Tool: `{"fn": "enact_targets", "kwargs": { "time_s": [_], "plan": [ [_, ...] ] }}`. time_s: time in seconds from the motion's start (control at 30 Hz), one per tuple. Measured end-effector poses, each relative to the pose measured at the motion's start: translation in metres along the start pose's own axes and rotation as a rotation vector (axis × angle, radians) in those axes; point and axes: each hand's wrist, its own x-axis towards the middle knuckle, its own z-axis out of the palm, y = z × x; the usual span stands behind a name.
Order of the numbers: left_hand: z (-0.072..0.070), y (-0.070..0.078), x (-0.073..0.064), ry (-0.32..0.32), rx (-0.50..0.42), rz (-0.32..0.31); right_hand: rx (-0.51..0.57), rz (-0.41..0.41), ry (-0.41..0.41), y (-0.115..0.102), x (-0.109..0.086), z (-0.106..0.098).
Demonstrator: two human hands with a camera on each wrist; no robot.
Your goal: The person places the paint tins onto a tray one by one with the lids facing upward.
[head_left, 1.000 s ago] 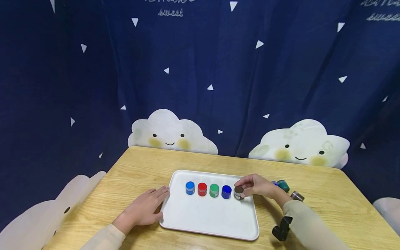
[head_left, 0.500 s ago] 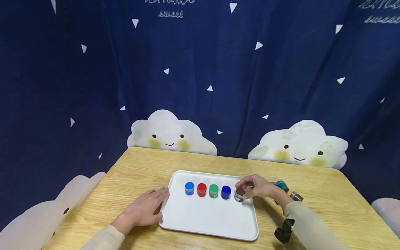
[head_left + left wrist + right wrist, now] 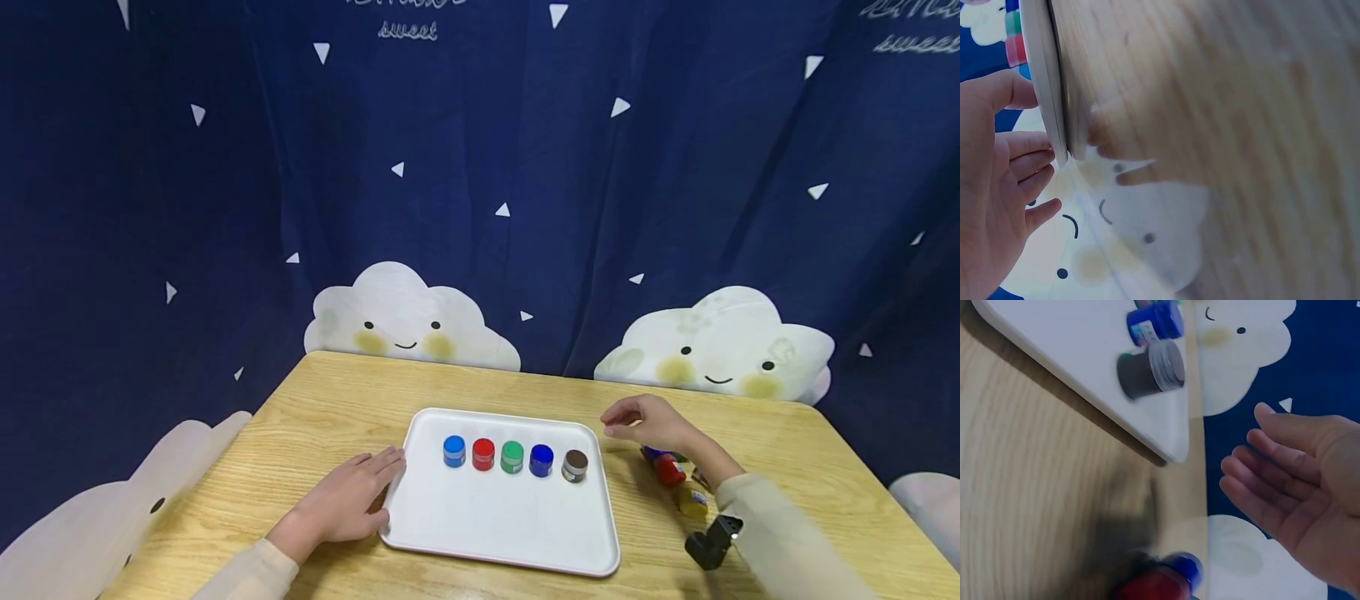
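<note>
I count five jars (image 3: 512, 457) on one white tray (image 3: 498, 525): one light blue, one red, one green, one dark blue, one brown. My left hand (image 3: 348, 497) and right hand (image 3: 654, 423) make two. On one wooden table (image 3: 322, 408), more jars (image 3: 670, 470) are partly hidden; I can't count them.

The left grip (image 3: 345, 500), fingers extended and thumb spread from them, lies toward the worktop's (image 3: 337, 396) left edge. The right grip (image 3: 648, 422) hovers nearer the far right corner, fingers loosely bent, thumb apart. Both forearms (image 3: 780, 533) slant inward.
</note>
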Motion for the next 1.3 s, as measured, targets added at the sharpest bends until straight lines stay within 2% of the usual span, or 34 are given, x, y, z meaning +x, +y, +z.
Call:
{"fn": "enact_targets", "kwargs": {
  "time_s": [0.13, 0.3, 0.7, 0.97, 1.3],
  "plan": [
    [0.001, -0.001, 0.0, 0.001, 0.001, 0.001, -0.102, 0.015, 0.035, 0.001, -0.008, -0.01],
    [0.002, -0.002, 0.0, 0.001, 0.004, 0.003, -0.163, 0.067, 0.018, 0.007, -0.021, -0.018],
    [0.001, 0.001, 0.0, -0.001, 0.01, 0.002, -0.218, 0.148, -0.038, 0.025, -0.047, -0.026],
    [-0.001, 0.001, 0.002, -0.012, 0.005, -0.007, -0.23, 0.186, -0.055, 0.028, -0.054, -0.028],
    [-0.001, 0.0, 0.003, -0.014, 0.019, -0.008, -0.254, 0.155, -0.044, 0.028, -0.053, -0.023]
  ]
}}
